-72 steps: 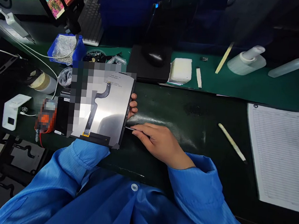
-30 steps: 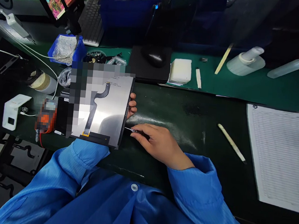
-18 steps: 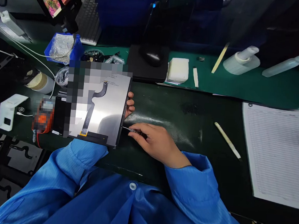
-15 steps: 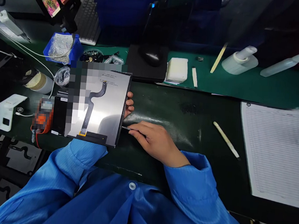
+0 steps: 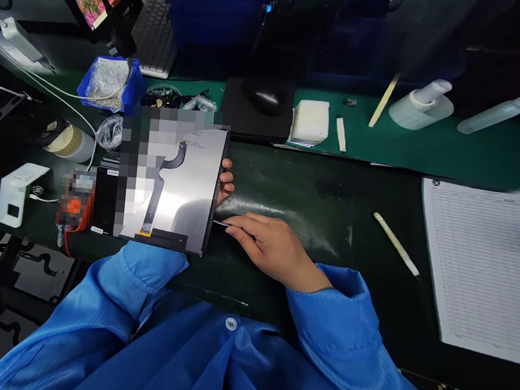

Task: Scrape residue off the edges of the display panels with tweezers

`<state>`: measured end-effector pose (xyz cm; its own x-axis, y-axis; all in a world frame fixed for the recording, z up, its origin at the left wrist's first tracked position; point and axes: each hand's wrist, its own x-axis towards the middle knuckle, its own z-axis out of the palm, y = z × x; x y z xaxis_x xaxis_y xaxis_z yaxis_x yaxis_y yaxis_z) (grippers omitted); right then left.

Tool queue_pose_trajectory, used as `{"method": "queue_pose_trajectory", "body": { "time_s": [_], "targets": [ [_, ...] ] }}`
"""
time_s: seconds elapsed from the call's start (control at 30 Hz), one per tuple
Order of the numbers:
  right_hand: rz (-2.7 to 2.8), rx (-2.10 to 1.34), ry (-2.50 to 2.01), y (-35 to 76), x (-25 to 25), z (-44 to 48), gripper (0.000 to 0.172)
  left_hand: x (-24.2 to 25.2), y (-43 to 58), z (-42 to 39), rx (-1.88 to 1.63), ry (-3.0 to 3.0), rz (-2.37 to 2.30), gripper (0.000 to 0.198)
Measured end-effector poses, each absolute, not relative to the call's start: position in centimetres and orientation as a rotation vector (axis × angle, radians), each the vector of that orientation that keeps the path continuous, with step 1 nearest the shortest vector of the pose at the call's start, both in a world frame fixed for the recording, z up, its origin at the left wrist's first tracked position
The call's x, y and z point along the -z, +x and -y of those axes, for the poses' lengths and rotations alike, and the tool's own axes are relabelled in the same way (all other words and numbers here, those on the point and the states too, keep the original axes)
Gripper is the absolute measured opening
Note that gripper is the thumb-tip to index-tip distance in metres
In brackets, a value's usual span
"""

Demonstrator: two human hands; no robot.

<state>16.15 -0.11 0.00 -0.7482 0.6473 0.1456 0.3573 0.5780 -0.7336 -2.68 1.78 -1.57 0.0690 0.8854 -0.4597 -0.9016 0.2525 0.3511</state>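
Left hand clasps a screen over the tabletop, by its near edge; right hand pinches a thin tool at the screen's side, where too hard a push could crack it.

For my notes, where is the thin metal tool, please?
In head view, the tool is in the right hand, its tip at the right edge of the silver panel.
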Motion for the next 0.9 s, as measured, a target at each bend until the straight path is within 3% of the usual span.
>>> {"method": "queue_pose_trajectory", "body": {
  "time_s": [0.9],
  "targets": [
    [2.384, -1.068, -0.880, 16.1, 0.0, 0.3, 0.018, 2.2, -2.8, -1.8, -1.391, 0.024, -0.618, 0.045]
  ]
}}
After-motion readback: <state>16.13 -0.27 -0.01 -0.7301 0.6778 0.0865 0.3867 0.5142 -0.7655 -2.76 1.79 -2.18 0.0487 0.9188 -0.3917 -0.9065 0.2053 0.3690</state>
